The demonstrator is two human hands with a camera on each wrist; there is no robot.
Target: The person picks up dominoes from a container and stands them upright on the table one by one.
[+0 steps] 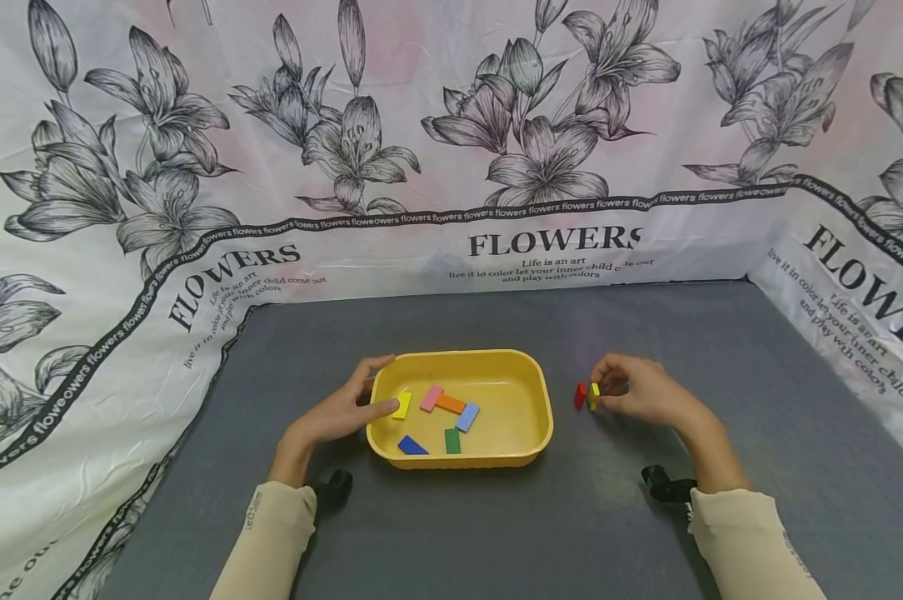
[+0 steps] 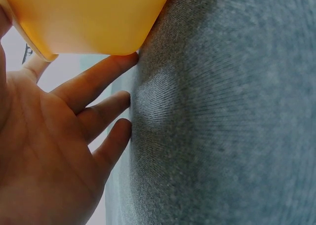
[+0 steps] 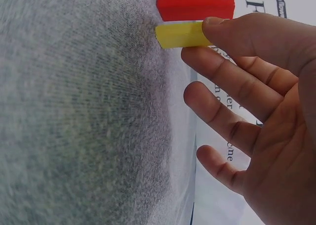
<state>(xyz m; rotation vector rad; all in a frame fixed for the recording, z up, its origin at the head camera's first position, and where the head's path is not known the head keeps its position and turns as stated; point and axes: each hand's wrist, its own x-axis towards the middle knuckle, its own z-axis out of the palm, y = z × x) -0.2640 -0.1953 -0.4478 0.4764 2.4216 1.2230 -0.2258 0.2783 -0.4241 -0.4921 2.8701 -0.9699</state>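
At the left end of a yellow plastic tray, my left hand holds the rim, thumb over the edge. Its other fingers spread along the outer wall, with fingertips down at the table in the left wrist view. My right hand pinches a yellow domino block between thumb and fingers. That block stands on edge at the tabletop, right beside an upright red domino block. Inside the tray, another yellow block lies by my left thumb tip.
Also lying in the tray are pink, orange, light blue, green and dark blue blocks. A dark grey cloth covers the table. Behind it hangs a white flower-printed sheet.
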